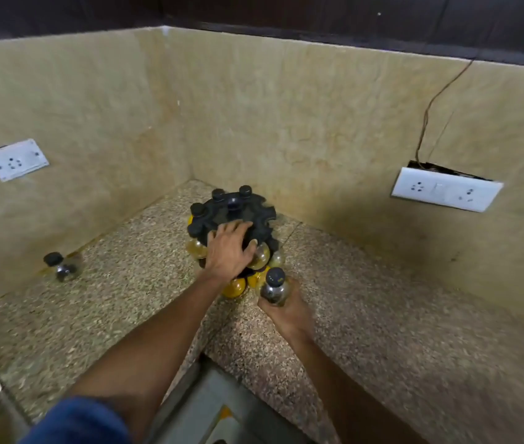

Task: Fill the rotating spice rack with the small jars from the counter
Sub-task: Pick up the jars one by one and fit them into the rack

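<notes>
The black rotating spice rack point(256, 210) stands in the counter's back corner, with several black-capped jars seated in its upper ring and yellow-filled jars lower down. My left hand point(228, 249) lies spread over the rack's near top edge, fingers gripping the rim. Just in front of the rack, my right hand point(286, 310) holds a small clear jar with a black cap point(274, 285), upright and close to the rack's lower tier. Another small black-capped jar point(62, 265) with dark contents stands alone on the counter at the left wall.
The speckled granite counter point(398, 315) is enclosed by beige stone walls on the left and back. A white socket plate point(13, 160) is on the left wall and a second socket plate point(445, 189) on the right, with a thin wire point(437, 100) above it. The counter's inner edge is near the bottom centre.
</notes>
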